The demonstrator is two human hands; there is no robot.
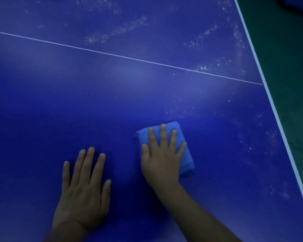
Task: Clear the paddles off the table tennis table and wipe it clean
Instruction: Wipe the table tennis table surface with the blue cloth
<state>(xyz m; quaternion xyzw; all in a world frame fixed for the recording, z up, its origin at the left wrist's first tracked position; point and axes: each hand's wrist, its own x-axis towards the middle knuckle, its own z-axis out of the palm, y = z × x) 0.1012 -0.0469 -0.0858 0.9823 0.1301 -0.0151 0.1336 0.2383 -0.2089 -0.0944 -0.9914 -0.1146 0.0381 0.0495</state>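
While the left hand [82, 191] lies flat with fingers spread on the blue table [42, 102], the right hand [160, 159] presses a folded blue cloth [185, 154] with straight, spread fingers. White specks [206, 67] dot the surface beyond.

Table top [63, 95]: hard, smooth board, deep blue, with a soft satin sheen where light falls; thin white painted line [112, 53] across it and a white painted edge stripe [262, 79]. Pale, powdery specks and smears [208, 67] dull the finish toward the far right. Cloth [184, 154]: folded, light blue, soft, matt, fuzzy-looking fabric under the right hand [160, 161]. Floor [287, 58]: dark green, matt, slightly grainy.
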